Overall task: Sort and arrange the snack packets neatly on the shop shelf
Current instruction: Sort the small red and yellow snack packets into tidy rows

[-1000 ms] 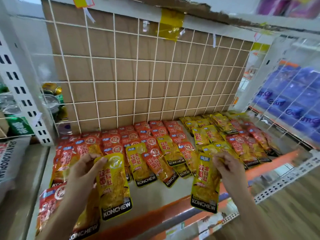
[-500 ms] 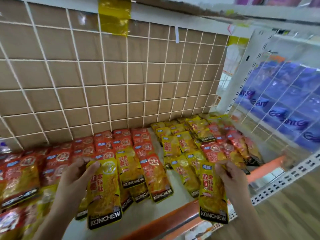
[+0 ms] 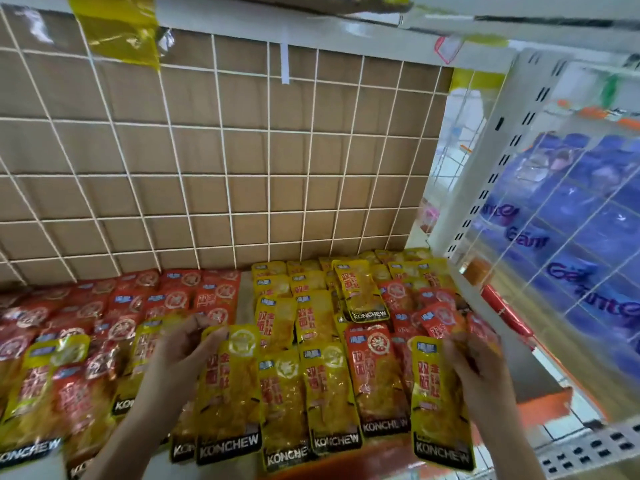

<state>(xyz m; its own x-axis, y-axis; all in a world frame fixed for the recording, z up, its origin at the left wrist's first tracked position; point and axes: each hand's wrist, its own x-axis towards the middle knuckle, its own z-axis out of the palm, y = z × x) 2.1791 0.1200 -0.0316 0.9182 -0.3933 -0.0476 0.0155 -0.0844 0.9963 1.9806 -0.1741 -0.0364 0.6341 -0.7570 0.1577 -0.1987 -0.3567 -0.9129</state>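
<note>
The left hand [image 3: 183, 351] grasps a yellow packet [image 3: 230, 393] at its upper left edge, with the fingers curled around the top of it. This packet hangs with the word KONCHEW at its bottom, over the front part of the shelf [image 3: 540, 407] and in front of other packets that lie there. The right hand [image 3: 476, 368] holds a second yellow packet [image 3: 438, 414] at its upper right corner. The fingers are blurred here, so it seems to be a pinch, but the exact hold is not clear. This packet reaches down past the orange front edge of the shelf.

On the shelf, the red packets [image 3: 173, 299] lie in overlapping rows on the left side. The yellow packets [image 3: 311, 306] lie in rows in the middle and toward the back right. One red packet [image 3: 375, 375] lies between yellow ones near the front, just beside the second yellow packet, and more red ones are mixed in at the right.

Behind the shelf stands a white wire grid [image 3: 242, 168] against brown board. A piece of yellow tape [image 3: 117, 29] hangs at the top. On the right, behind another grid, are blue packs [image 3: 571, 237].
</note>
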